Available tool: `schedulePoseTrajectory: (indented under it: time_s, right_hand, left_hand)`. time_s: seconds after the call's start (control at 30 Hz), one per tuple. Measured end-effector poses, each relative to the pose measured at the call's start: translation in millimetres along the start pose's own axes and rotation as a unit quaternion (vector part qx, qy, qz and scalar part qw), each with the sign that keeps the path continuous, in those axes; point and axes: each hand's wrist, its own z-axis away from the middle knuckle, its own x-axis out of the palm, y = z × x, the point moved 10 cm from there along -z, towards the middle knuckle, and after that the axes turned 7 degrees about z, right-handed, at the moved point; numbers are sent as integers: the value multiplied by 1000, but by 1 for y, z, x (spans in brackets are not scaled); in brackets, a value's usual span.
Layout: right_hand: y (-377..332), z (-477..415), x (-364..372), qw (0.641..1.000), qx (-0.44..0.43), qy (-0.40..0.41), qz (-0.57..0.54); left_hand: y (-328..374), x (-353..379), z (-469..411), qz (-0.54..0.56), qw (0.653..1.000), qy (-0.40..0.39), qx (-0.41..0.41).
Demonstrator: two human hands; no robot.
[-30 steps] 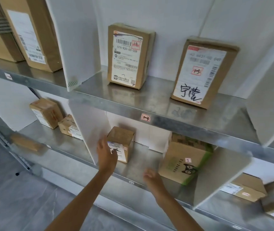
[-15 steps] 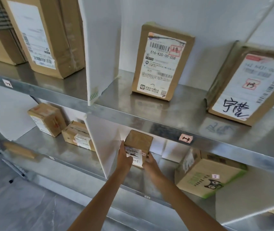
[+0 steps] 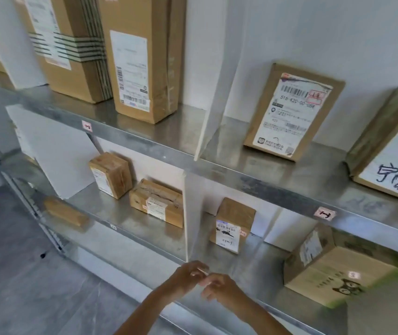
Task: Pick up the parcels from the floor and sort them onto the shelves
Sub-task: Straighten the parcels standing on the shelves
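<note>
Both hands [image 3: 205,282] seemingly empty, together.

It was a parcel storeroom. Numbered metal shelves [image 3: 217,170] with white dividers [image 3: 207,97] held labelled cardboard boxes [image 3: 292,112]. The floor [image 3: 23,262] was grey.

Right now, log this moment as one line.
phase: parcel shelved | small box: upright on lower shelf, right of divider | left hand: empty | right hand: empty, touching left
</note>
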Motion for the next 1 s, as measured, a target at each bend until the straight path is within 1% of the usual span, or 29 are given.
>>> schedulePoseTrajectory:
  time_s: [0.1, 0.13, 0.2, 0.23, 0.3, 0.33, 0.4, 0.43, 0.47, 0.5, 0.53, 0.63, 0.7, 0.8, 0.93, 1.0]
  right_hand:
    - [-31, -1, 52, 995, -34, -73, 56]
    - [-42, -2, 67, 992, -47, -85, 79]
    - [-69, -4, 84, 986, -78, -62, 132]
    - [-84, -4, 91, 984, -101, -46, 137]
    - [-112, -5, 101, 983, -140, -15, 114]
    - [-124, -6, 103, 984, -150, 5, 95]
    - [-145, -9, 102, 983, -163, 39, 71]
    - [-155, -11, 99, 982, -171, 55, 64]
    - [-163, -14, 94, 979, -181, 75, 61]
    - [-171, -18, 86, 975, -191, 97, 61]
    - [-176, -21, 78, 970, -198, 123, 63]
    - [-186, -33, 49, 955, -206, 205, 54]
    - [-184, -44, 36, 947, -200, 253, 15]
    - [-171, -64, 28, 937, -159, 310, -37]
    - [-157, -94, 17, 921, -79, 372, -83]
    - [-154, -106, 13, 914, -56, 382, -128]
  left_hand:
    - [-24, -55, 34, 4, 998, 58, -13]
    - [-29, -76, 47, 1, 996, 86, -10]
    - [-34, -118, 75, 11, 989, 149, 11]
    - [-37, -139, 88, 20, 983, 182, 15]
    - [-39, -176, 111, 21, 969, 243, 27]
    - [-38, -191, 120, 9, 964, 265, 36]
    - [-28, -219, 137, -19, 941, 332, 58]
    - [-23, -228, 143, -36, 936, 345, 57]
    - [-21, -232, 144, -47, 939, 336, 52]
    - [-20, -236, 143, -23, 944, 325, 50]
    - [-18, -243, 140, -22, 943, 328, 53]
    - [-6, -267, 129, -82, 933, 344, 65]
    - [4, -289, 110, -87, 927, 358, 72]
    - [23, -306, 61, -96, 934, 331, 89]
    - [30, -312, -12, -150, 951, 266, 53]
    - [33, -314, -37, -134, 962, 233, 48]
